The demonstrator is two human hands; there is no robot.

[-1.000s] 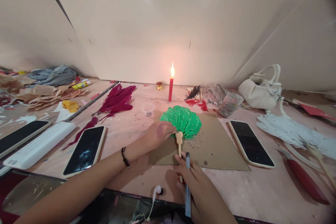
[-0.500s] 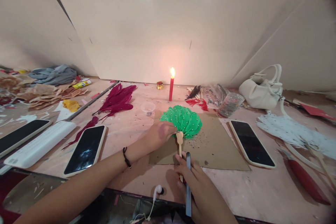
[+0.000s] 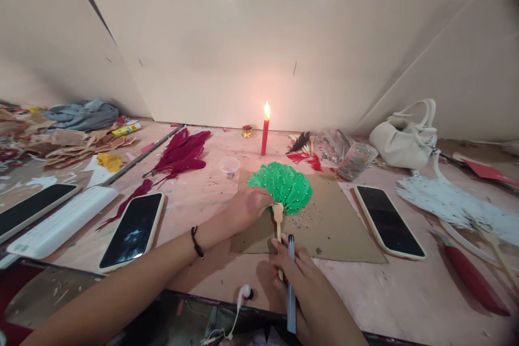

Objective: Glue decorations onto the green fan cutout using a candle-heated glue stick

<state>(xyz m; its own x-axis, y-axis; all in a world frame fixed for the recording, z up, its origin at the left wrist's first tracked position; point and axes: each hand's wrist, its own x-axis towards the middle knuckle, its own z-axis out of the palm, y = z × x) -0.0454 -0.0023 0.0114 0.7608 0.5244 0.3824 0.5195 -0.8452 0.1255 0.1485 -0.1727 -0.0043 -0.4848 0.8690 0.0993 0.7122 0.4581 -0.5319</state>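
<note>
Fingers of the left hand (image 3: 247,206) are pressed together on the green feather fan (image 3: 281,186), pinning it flat on cardboard (image 3: 336,227). Right hand (image 3: 302,281) fingers are clamped round its wooden handle (image 3: 278,223) and a pen (image 3: 291,281).

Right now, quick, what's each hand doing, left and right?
Left hand: fingers curled, pressing on the edge of the green feather fan.
Right hand: closed on a pen-like tool, fingertips at the fan's wooden handle.
</note>
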